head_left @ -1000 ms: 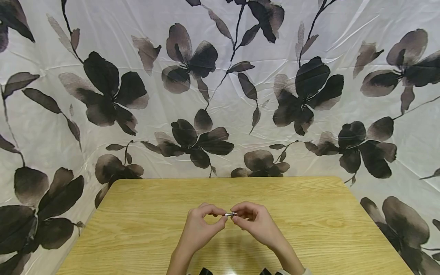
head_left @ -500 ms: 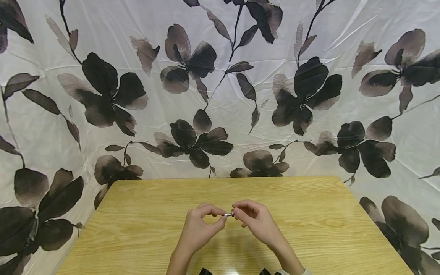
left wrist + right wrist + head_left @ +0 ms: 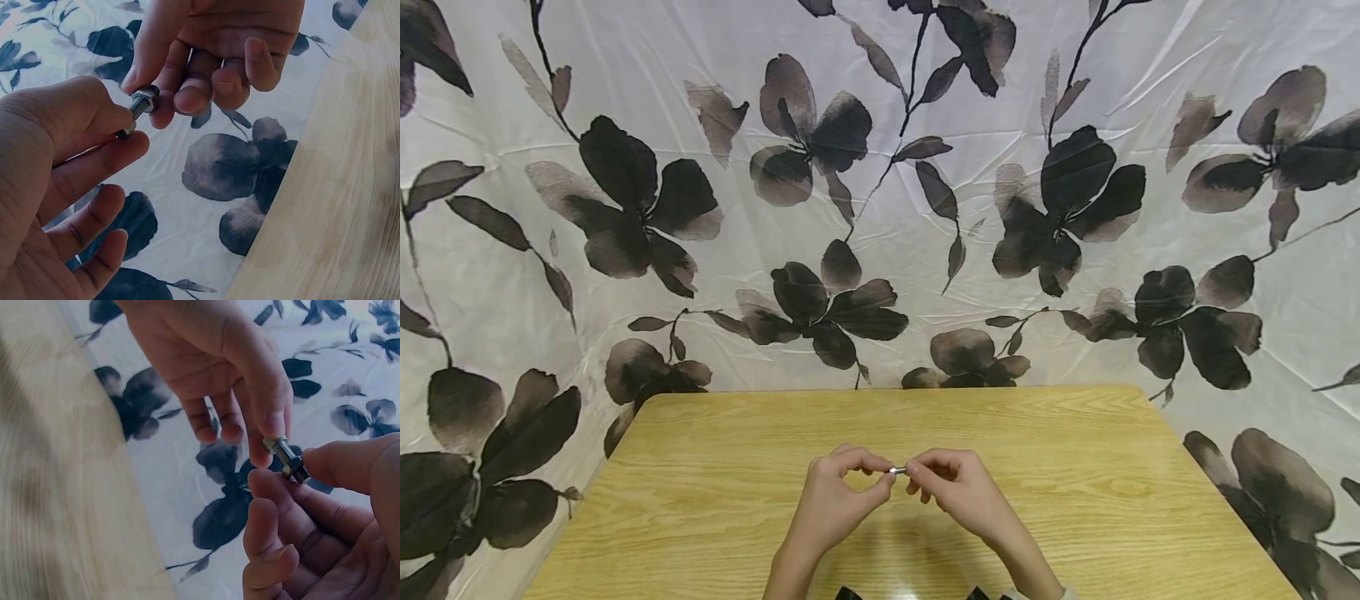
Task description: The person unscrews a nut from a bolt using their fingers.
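Between both hands, above the table, is a small silver metal bolt [image 3: 139,110] with a threaded shaft. My left hand [image 3: 841,493] pinches its head end between thumb and index finger; the other left fingers are spread loosely in the left wrist view. A hex nut [image 3: 292,467] sits on the shaft toward the far end, with a little thread sticking out past it. The thumb and index finger of my right hand [image 3: 961,492] pinch the nut from either side. In the head view the right fingertips cover most of the nut.
A light wood-grain table [image 3: 700,450] with rounded back corners lies under the hands. Behind and beside it hangs a white cloth [image 3: 940,250] printed with dark flowers. Small black objects [image 3: 848,593] show at the bottom edge, near the wrists.
The right thumb and fingers have shifted around the nut, pulling back slightly and then closing on it again. The left hand keeps its pinch on the bolt, almost still.
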`<state>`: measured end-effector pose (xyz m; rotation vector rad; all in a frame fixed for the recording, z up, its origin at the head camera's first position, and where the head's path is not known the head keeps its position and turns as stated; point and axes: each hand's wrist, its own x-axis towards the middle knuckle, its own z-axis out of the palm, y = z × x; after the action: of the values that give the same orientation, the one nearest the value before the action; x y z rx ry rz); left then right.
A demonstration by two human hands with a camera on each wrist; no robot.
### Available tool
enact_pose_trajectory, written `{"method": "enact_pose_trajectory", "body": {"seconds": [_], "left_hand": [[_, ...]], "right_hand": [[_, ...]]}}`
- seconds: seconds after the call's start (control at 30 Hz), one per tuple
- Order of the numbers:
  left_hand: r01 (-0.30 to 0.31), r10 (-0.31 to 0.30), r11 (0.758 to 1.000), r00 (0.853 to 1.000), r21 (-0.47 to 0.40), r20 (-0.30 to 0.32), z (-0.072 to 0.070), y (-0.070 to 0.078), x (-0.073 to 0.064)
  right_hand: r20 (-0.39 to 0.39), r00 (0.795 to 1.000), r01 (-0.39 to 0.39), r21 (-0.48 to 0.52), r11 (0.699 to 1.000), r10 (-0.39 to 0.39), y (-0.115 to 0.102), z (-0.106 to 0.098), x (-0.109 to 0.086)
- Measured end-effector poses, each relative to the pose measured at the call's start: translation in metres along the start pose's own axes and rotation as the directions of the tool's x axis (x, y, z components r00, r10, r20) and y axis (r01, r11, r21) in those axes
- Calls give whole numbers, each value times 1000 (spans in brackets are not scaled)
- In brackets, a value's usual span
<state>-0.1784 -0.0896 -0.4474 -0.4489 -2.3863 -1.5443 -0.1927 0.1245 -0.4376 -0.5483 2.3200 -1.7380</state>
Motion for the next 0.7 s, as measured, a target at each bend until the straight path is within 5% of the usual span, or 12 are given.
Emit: {"method": "enact_pose_trajectory", "body": {"seconds": [0.7], "left_hand": [[5,-5,1000,1000,-3,-3,-2,-1,0]], "right_hand": [[-26,999,41,38,998,-40,0,2,0]]}}
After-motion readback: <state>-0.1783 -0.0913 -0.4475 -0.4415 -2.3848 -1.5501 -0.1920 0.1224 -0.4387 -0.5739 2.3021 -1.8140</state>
